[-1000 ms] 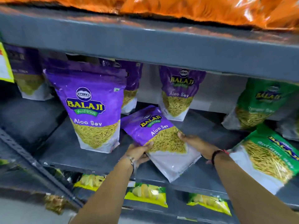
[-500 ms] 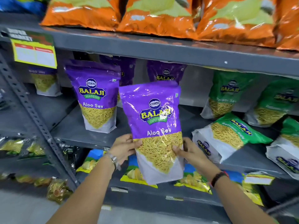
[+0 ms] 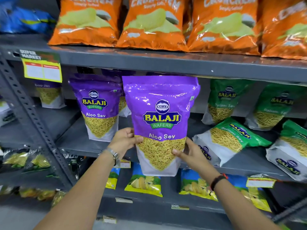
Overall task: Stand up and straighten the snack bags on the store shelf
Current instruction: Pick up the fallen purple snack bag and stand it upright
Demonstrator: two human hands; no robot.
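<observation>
I hold a purple Aloo Sev bag (image 3: 160,113) upright in front of the grey middle shelf (image 3: 78,145), its bottom below the shelf's front edge. My left hand (image 3: 124,140) grips its lower left side and my right hand (image 3: 186,153) its lower right side. Another purple Aloo Sev bag (image 3: 97,107) stands upright on the shelf to the left. To the right, a green Ratlami Sev bag (image 3: 229,140) lies tipped over on the shelf, and a second green bag (image 3: 292,151) lies tipped at the far right.
Two green bags (image 3: 222,100) stand at the back right of the shelf. Orange chip bags (image 3: 149,22) fill the shelf above. A yellow price tag (image 3: 42,67) hangs at the upper left beside a perforated upright post (image 3: 29,113). Yellow-and-blue packs (image 3: 144,183) sit on the shelf below.
The purple bag lay flat on the shelf a second ago; both hands lifted it and turned it upright, and it now faces me squarely. The camera has tilted up.
</observation>
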